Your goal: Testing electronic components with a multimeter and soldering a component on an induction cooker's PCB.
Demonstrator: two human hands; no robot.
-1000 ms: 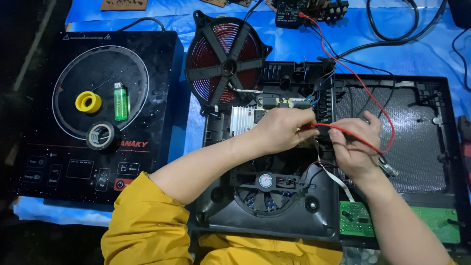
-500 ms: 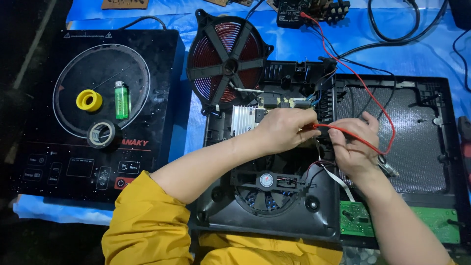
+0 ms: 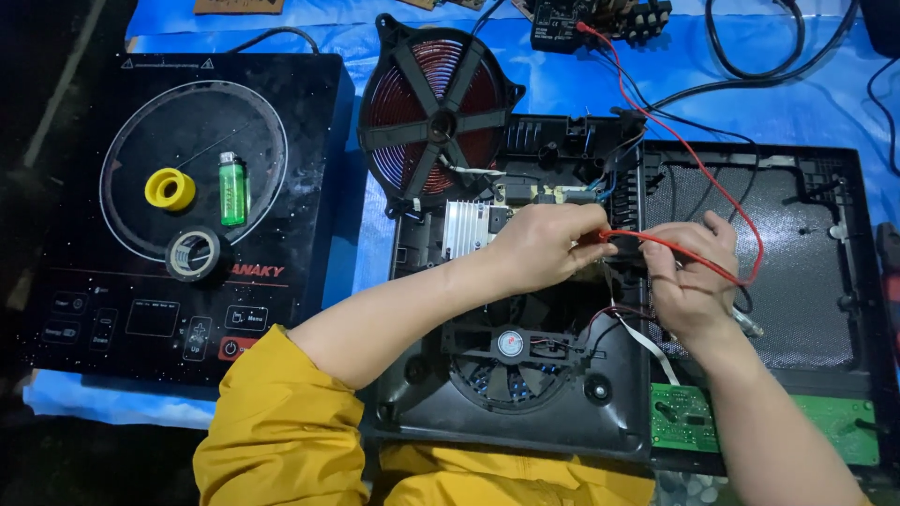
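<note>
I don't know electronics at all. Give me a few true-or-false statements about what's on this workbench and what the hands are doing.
1. The left hand holds a red probe. True.
2. The lighter is red. False: it is green.
3. A yellow roll lies beside the lighter on the glass cooktop. True.
4. The fan sits above the coil in the picture. False: it is below, nearer the person.
5. The right hand rests on the cooktop. False: it is over the opened housing, at a red wire.
</note>
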